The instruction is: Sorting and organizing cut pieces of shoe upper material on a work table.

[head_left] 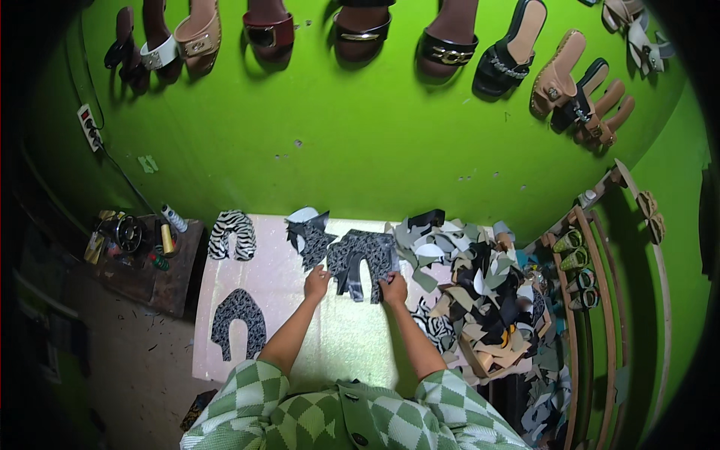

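A dark grey-and-black patterned sheet piece [346, 255] with a tall arched gap lies on the pale table. My right hand [394, 289] pinches the lower end of its right leg. At its left edge is my left hand [318, 285], fingers curled together; what they hold, if anything, is too small to make out. Just beyond that hand lies a jagged scrap of the same pattern [309, 244]. A U-shaped patterned cutout [238, 319] rests to the left of my left forearm, with a zebra-striped U-shaped cutout [232, 232] farther back.
Mixed offcuts [480, 277] are heaped on the right of the table [330, 345], some in a box [480, 367]. A small dark side table [172, 277] with thread spools stands left. Sandals [360, 37] hang on the green wall; a wooden rack [600, 307] is at right.
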`<state>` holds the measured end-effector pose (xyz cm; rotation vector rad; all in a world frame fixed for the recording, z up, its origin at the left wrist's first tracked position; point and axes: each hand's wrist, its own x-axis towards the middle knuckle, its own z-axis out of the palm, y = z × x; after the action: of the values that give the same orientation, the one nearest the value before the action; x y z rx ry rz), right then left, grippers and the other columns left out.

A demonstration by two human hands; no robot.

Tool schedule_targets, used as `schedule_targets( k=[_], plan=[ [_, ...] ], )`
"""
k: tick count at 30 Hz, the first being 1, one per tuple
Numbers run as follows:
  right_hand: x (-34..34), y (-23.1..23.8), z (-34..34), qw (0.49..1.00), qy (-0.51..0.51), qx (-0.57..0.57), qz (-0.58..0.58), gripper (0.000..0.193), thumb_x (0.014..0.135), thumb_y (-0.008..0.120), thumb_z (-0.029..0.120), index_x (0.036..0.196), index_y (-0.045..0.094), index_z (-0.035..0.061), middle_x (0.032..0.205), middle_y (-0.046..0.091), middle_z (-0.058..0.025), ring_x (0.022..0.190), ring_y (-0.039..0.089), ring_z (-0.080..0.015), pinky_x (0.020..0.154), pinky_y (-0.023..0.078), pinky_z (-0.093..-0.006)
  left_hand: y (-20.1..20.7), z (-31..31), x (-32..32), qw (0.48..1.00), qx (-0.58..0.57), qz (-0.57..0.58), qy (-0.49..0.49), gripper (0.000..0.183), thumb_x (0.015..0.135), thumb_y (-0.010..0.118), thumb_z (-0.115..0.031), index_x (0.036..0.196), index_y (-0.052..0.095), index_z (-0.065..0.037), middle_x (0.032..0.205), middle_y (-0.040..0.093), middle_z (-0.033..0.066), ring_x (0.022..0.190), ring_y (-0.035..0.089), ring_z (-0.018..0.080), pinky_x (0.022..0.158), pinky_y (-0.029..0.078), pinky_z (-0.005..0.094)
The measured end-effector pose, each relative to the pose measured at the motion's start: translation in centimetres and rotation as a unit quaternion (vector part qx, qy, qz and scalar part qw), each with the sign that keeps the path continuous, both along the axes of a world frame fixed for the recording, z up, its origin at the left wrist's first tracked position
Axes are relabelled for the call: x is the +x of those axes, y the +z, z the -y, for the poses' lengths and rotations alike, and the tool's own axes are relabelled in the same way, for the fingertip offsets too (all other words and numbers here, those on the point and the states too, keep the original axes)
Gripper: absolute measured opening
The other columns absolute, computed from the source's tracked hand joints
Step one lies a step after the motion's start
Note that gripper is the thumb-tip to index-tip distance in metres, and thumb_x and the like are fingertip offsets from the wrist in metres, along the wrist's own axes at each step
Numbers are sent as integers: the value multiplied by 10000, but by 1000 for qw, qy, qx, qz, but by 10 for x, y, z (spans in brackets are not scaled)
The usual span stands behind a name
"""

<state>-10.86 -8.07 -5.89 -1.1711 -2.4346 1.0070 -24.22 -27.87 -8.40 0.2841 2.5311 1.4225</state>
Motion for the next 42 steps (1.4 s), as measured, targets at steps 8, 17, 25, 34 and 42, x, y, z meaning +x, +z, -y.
schedule_targets(
  k=[8, 17, 25, 34, 42],
  plan=[
    [-18, 48, 8, 991, -51, 110, 61, 520, 649, 732, 261, 1083, 488, 109, 1029, 486, -123, 995, 490, -291, 804, 393, -432, 35, -19, -5, 995, -73, 30, 53, 222, 701, 680, -281, 857, 640, -129, 793, 656, 35, 767, 624, 197, 691, 472, 314],
    [-30, 28, -17, 994, -48, 78, 53, 240, 696, 674, 262, 847, 606, 88, 854, 628, -112, 842, 600, -290, 718, 451, -413, 32, -27, -8, 999, 25, -31, 5, 137, 720, 680, -164, 759, 610, -52, 689, 624, 47, 620, 579, 129, 594, 450, 261],
    [30, 40, -7, 989, 72, -127, -22, 165, 677, 679, 174, 754, 640, 34, 657, 617, -45, 569, 563, -128, 549, 448, -258, 58, 39, 18, 967, 225, 121, -26, 97, 781, 627, -87, 818, 578, -12, 675, 603, 40, 569, 539, 93, 529, 433, 217],
    [135, -9, 89, 972, 106, -197, 68, 143, 682, 675, 145, 729, 627, 19, 658, 621, -47, 576, 561, -115, 556, 451, -249, 0, 140, 111, 988, 24, 154, -22, 144, 704, 686, -148, 774, 623, -39, 671, 631, 59, 600, 592, 113, 571, 469, 251],
    [127, 21, 111, 969, 76, -77, 223, 203, 668, 687, 262, 728, 610, 84, 731, 637, -103, 718, 621, -259, 637, 477, -357, 48, 127, 119, 974, -223, 30, -2, 158, 658, 683, -244, 719, 619, -114, 663, 623, 33, 644, 599, 200, 667, 394, 353]
  ],
)
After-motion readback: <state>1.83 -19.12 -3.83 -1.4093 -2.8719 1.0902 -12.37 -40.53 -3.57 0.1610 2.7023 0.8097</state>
